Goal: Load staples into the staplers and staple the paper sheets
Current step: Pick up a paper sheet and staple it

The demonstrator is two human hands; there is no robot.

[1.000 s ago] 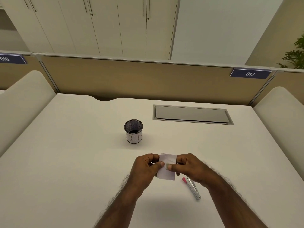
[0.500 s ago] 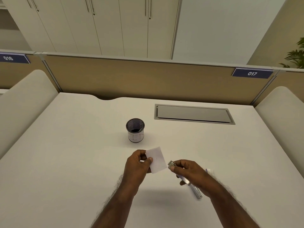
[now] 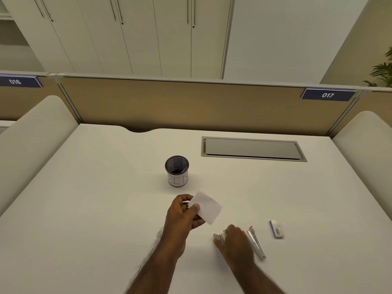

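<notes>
My left hand [image 3: 184,215] pinches a small white stack of paper sheets [image 3: 206,206] by its left corner and holds it above the desk. A short staple line shows on the top sheet. My right hand [image 3: 234,244] is low on the desk, closed on a small silver stapler [image 3: 219,237] whose front end sticks out to the left of my fingers. A second stapler [image 3: 255,244], silver with red parts, lies on the desk just right of that hand. A small staple box [image 3: 276,229] lies farther right.
A black mesh pen cup [image 3: 177,170] with a white label stands beyond my left hand. A grey cable hatch [image 3: 252,149] is set in the white desk [image 3: 95,198] at the back right. Beige partitions close off the back and both sides.
My hands have moved apart. The left one keeps the paper and has tilted it; the right one has carried the small stapler down and right to the desk beside the other stapler. The camera rose.
</notes>
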